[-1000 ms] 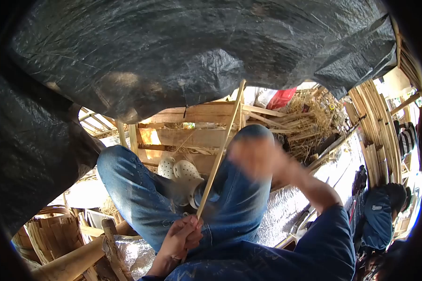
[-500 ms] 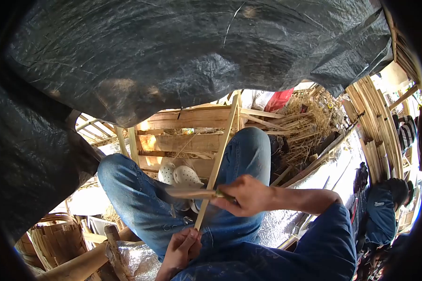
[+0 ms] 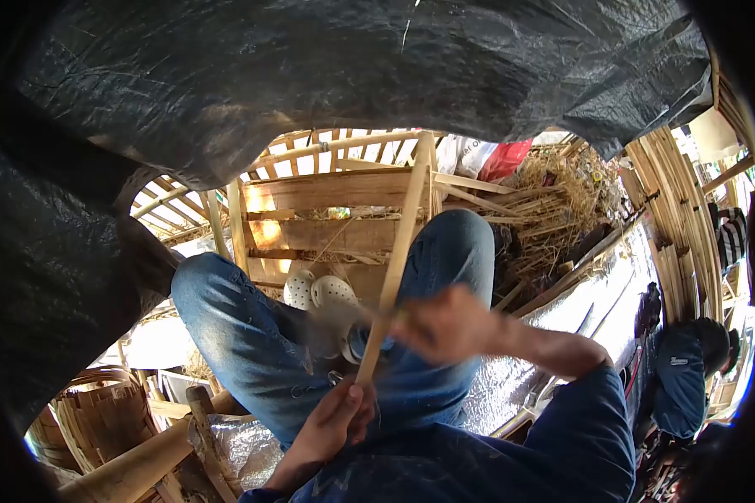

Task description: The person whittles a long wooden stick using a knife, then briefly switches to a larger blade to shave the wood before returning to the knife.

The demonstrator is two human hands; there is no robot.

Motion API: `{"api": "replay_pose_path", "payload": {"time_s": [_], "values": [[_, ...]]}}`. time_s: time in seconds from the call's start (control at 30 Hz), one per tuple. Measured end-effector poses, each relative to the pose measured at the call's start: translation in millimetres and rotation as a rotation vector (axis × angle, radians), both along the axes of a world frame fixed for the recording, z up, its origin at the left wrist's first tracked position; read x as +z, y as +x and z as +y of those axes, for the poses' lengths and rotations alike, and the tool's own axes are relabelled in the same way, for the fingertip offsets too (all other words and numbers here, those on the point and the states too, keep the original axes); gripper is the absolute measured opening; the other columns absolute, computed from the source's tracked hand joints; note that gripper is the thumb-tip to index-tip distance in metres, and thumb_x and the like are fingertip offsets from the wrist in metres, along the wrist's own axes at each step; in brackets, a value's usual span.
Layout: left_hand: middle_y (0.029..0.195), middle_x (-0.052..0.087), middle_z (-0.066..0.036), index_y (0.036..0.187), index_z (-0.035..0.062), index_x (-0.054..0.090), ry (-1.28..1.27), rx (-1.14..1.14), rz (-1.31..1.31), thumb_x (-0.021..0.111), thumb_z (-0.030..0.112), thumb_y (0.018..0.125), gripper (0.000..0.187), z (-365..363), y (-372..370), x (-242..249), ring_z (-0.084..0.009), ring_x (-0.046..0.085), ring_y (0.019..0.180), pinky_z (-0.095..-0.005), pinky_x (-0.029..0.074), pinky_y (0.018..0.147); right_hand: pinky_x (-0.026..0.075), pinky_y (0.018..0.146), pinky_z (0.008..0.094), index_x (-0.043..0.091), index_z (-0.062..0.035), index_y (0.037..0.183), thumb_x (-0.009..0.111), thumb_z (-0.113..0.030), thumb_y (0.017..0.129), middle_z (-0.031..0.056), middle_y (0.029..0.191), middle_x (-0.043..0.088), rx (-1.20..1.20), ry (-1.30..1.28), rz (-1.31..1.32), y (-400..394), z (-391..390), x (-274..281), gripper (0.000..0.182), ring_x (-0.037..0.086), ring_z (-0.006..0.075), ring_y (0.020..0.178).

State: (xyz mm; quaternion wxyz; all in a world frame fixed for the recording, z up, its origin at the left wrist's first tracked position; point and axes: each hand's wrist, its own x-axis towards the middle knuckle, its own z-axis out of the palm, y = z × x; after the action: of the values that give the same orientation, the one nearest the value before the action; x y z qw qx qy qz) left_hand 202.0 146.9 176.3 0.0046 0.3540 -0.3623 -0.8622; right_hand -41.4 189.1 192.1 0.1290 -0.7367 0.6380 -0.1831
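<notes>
A long pale strip of wood or bamboo [image 3: 401,243] stands slanted between my knees. Its lower end is gripped by my left hand [image 3: 337,421], fingers wrapped round it. My right hand [image 3: 451,325], blurred by motion, is closed on the handle of a knife. The blade [image 3: 331,329] is smeared and reaches left behind or beside the strip; which of the two, I cannot tell. Both hands are over my lap, between the legs of my blue jeans [image 3: 247,335].
Black plastic sheeting [image 3: 335,75] hangs low ahead. Wooden slats [image 3: 335,189] and white clogs [image 3: 331,292] lie beyond my legs. Straw and split sticks [image 3: 554,197] are at the right. A woven basket [image 3: 101,419] and a bamboo pole [image 3: 130,463] are at the lower left.
My left hand has shifted slightly up and right with the strip's lower end. My right hand and the knife have moved a little up. The hanging sheeting shows more slats beneath it.
</notes>
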Motion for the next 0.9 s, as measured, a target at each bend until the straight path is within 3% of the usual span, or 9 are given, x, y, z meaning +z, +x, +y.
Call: {"api": "replay_pose_path", "payload": {"time_s": [0.17, 0.27, 0.4, 0.47, 0.6, 0.73, 0.8, 0.83, 0.9], "values": [[0.063, 0.040, 0.002, 0.094, 0.0038, 0.049, -0.220, -0.019, -0.026, 0.037, 0.036, 0.100, 0.035, 6.4, 2.4, -2.1, -0.0065, 0.037, 0.053, -0.0229, 0.034, 0.051, 0.043, 0.036, 0.0374, 0.057, -0.0049, 0.067, 0.037, -0.041, 0.098, 0.0106, 0.044, 0.049, -0.252, 0.260, -0.080, -27.1, -17.2, 31.1, 0.052, 0.053, 0.0250, 0.039], [0.069, 0.053, -0.013, 0.099, -0.0028, 0.049, -0.785, 0.038, -0.133, 0.040, 0.009, 0.097, 0.015, 22.0, -2.2, -4.2, -0.0256, 0.054, 0.059, -0.0356, 0.043, 0.058, 0.042, 0.034, 0.0365, 0.058, -0.0049, 0.071, 0.039, -0.040, 0.098, 0.0085, 0.043, 0.048, 0.092, 0.094, -0.008, 2.1, -1.7, 18.7, 0.048, 0.053, 0.0232, 0.037], [0.076, 0.056, -0.021, 0.108, -0.0039, 0.051, -0.921, 0.032, -0.196, 0.043, 0.004, 0.094, 0.018, 29.2, 0.0, -13.0, -0.0356, 0.058, 0.067, -0.0396, 0.045, 0.061, 0.042, 0.032, 0.0352, 0.060, -0.0049, 0.076, 0.041, -0.039, 0.097, 0.0057, 0.043, 0.046, -0.256, 0.183, 0.028, -45.7, -31.6, 34.4, 0.044, 0.052, 0.0207, 0.035], [0.085, 0.057, -0.025, 0.118, -0.0068, 0.048, -1.178, 0.128, -0.137, 0.046, 0.000, 0.091, 0.028, 30.4, -3.9, -18.4, -0.0392, 0.059, 0.071, -0.0406, 0.046, 0.061, 0.041, 0.030, 0.0346, 0.061, -0.0049, 0.078, 0.043, -0.038, 0.097, 0.0042, 0.042, 0.045, -0.103, 0.109, 0.014, -23.7, -23.7, 31.5, 0.042, 0.051, 0.0195, 0.034], [0.088, 0.056, -0.026, 0.122, -0.0100, 0.046, -1.121, 0.082, -0.150, 0.048, -0.001, 0.089, 0.034, 32.9, -3.3, -16.8, -0.0393, 0.058, 0.073, -0.0407, 0.047, 0.061, 0.038, 0.029, 0.0330, 0.060, -0.0024, 0.083, 0.043, -0.030, 0.098, 0.0042, 0.044, 0.043, 0.104, -0.060, 0.174, -14.2, -12.4, 16.9, 0.036, 0.047, 0.0193, 0.032], [0.085, 0.056, -0.024, 0.118, -0.0114, 0.049, -1.132, 0.102, -0.128, 0.048, -0.002, 0.089, 0.030, 35.7, 1.6, -23.6, -0.0376, 0.058, 0.071, -0.0395, 0.047, 0.061, 0.042, 0.032, 0.0334, 0.059, -0.0031, 0.083, 0.038, -0.033, 0.099, 0.0086, 0.046, 0.048, -0.428, 0.410, -0.018, -52.7, -45.2, 47.9, 0.040, 0.054, 0.0214, 0.038], [0.085, 0.055, -0.023, 0.117, -0.0110, 0.050, -1.158, 0.151, -0.162, 0.048, -0.003, 0.089, 0.030, 34.2, -3.5, -23.1, -0.0357, 0.057, 0.070, -0.0389, 0.047, 0.060, 0.048, 0.040, 0.0380, 0.062, -0.0031, 0.077, 0.040, -0.036, 0.098, 0.0109, 0.046, 0.052, 0.095, 0.044, 0.127, -3.4, -4.5, 10.5, 0.045, 0.059, 0.0250, 0.043], [0.085, 0.055, -0.023, 0.117, -0.0110, 0.050, -1.161, 0.150, -0.165, 0.048, -0.003, 0.089, 0.030, 31.7, -4.7, -21.1, -0.0357, 0.057, 0.070, -0.0389, 0.047, 0.060, 0.048, 0.040, 0.0380, 0.062, -0.0031, 0.077, 0.040, -0.036, 0.098, 0.0109, 0.046, 0.052, 0.095, 0.041, 0.123, -2.2, -6.5, 14.9, 0.045, 0.059, 0.0250, 0.043], [0.084, 0.054, -0.022, 0.119, -0.0105, 0.049, -1.203, 0.140, -0.150, 0.046, -0.003, 0.089, 0.031, 26.7, -6.8, -17.6, -0.0347, 0.056, 0.068, -0.0384, 0.046, 0.060, 0.052, 0.051, 0.0418, 0.064, -0.0037, 0.074, 0.044, -0.039, 0.096, 0.0127, 0.049, 0.056, 0.152, 0.458, -0.078, -0.1, -13.3, 34.0, 0.046, 0.061, 0.0278, 0.047]]}}
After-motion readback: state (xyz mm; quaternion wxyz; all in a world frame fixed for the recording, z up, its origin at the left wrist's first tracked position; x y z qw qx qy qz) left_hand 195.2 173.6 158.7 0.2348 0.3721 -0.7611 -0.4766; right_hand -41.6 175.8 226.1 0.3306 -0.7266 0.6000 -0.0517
